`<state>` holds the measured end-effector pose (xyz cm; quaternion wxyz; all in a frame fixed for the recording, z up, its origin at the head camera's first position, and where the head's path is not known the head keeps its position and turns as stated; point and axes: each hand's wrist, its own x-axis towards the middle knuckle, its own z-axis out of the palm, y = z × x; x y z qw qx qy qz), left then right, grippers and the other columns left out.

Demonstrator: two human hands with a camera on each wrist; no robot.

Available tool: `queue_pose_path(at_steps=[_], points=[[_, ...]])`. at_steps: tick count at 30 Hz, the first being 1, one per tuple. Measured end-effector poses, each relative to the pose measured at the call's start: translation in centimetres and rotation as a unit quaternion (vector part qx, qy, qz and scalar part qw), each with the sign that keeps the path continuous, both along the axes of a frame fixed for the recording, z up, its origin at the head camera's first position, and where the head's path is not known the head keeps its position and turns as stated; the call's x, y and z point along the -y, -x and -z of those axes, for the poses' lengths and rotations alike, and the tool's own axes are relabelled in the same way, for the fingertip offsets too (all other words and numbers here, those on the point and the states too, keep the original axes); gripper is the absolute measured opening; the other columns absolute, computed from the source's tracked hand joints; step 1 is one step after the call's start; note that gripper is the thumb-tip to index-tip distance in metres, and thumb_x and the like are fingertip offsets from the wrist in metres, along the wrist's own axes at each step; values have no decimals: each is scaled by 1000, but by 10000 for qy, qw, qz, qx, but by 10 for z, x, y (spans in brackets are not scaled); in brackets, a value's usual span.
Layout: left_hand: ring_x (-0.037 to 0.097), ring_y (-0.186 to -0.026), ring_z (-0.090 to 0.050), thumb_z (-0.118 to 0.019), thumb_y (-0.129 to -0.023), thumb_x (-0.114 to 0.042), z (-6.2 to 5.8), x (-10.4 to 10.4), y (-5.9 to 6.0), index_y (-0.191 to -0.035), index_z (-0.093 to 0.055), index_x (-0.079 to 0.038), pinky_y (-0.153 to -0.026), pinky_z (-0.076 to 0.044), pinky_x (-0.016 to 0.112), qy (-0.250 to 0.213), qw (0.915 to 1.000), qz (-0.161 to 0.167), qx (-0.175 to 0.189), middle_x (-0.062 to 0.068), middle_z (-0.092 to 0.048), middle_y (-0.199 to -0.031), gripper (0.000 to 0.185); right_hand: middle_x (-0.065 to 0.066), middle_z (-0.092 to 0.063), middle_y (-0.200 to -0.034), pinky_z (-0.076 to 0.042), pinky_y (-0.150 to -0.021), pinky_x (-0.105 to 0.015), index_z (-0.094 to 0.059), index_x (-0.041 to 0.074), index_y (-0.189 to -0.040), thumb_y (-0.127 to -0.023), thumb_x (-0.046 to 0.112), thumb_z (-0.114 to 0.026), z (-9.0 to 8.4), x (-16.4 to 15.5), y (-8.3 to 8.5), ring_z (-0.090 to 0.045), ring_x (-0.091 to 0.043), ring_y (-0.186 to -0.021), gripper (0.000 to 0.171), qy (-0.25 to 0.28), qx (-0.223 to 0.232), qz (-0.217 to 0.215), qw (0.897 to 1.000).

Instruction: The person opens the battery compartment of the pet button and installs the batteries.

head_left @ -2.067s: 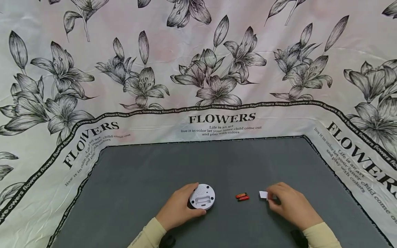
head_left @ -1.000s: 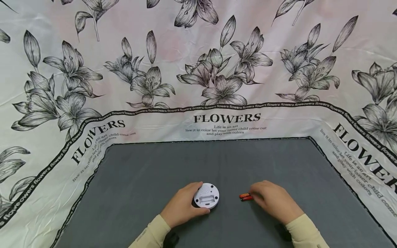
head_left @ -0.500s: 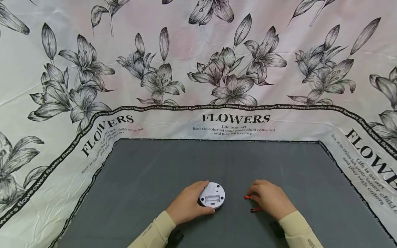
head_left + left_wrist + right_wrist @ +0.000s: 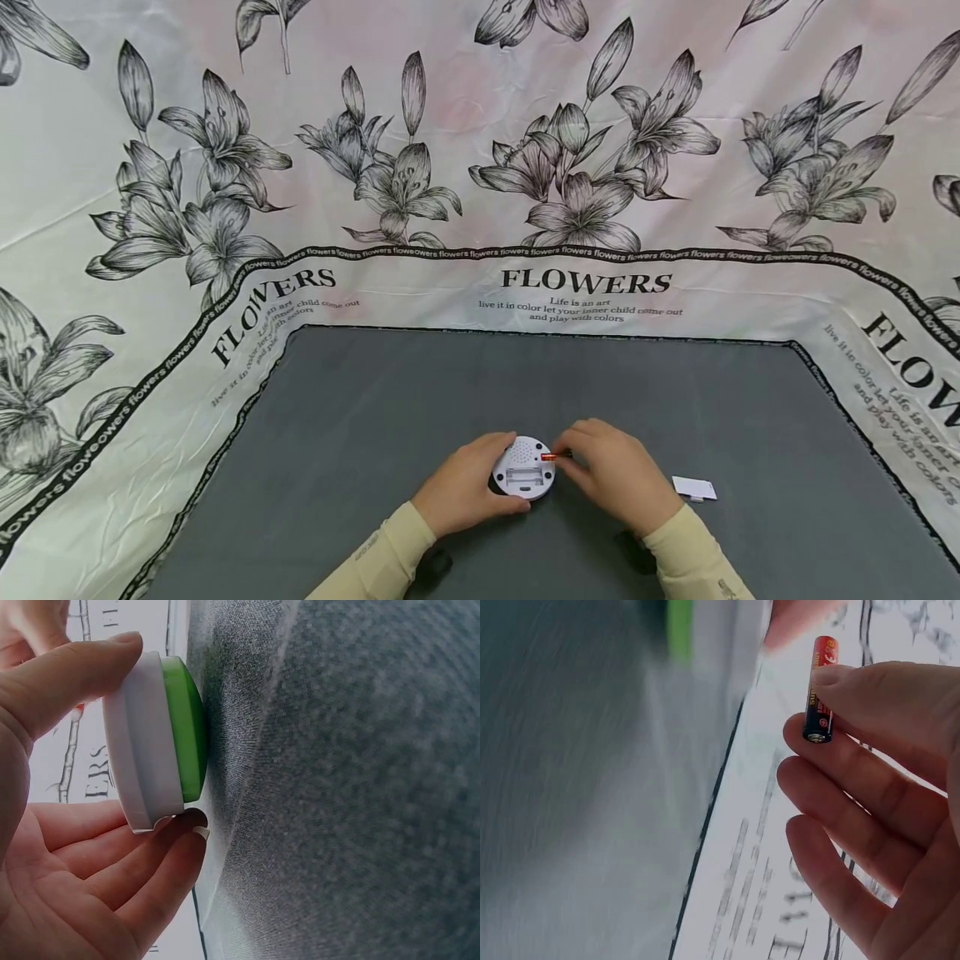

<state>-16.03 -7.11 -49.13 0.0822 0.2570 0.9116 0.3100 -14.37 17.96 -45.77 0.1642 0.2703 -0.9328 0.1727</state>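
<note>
Right hand [image 4: 617, 473] pinches a red-and-black cylindrical battery [image 4: 823, 688] between thumb and fingers, its tip overlapping the round white device's [image 4: 522, 452] edge in head view. Left hand [image 4: 462, 486] grips the device's sides, battery compartment [image 4: 525, 478] upward; white cover [image 4: 694, 487] lies right of right hand. Judgement: steady the device, check polarity, align battery lengthwise.

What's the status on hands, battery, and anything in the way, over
Left hand gripping round gadget, slot uncovered. Right hand pinching battery near gadget's edge. Nothing seen blocking slot; white lid lies off to the right.
</note>
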Motion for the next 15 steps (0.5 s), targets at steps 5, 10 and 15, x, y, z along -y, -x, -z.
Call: queue_pose_path(at_steps=[5, 10, 15], points=[[19, -138, -62, -90, -89, -47, -1, 1, 0, -161, -51, -10, -112, -55, 40, -26, 10000, 80, -11, 4, -58, -160, 90, 11, -72, -95, -59, -71, -30, -79, 23, -93, -84, 14, -94, 1, 19, -1, -65, -7, -87, 20, -21, 31, -306, 9995], [19, -138, -63, -89, -90, -46, -3, 1, 0, -161, -50, -10, -112, -56, 40, -23, 9999, 106, -67, 4, -58, -160, 89, 10, -68, -91, -56, -68, -27, -79, 23, -91, -82, 14, -95, 8, 25, -1, -61, -7, -83, 20, -22, 59, -272, 9996], [16, -135, -63, -89, -90, -47, 0, 2, 0, -160, -51, -12, -110, -56, 38, -65, 9998, 141, -142, 2, -59, -158, 88, 10, -66, -88, -55, -67, -25, -79, 22, -89, -82, 14, -95, 15, 29, 0, -59, -7, -82, 20, -14, 85, -298, 9995]])
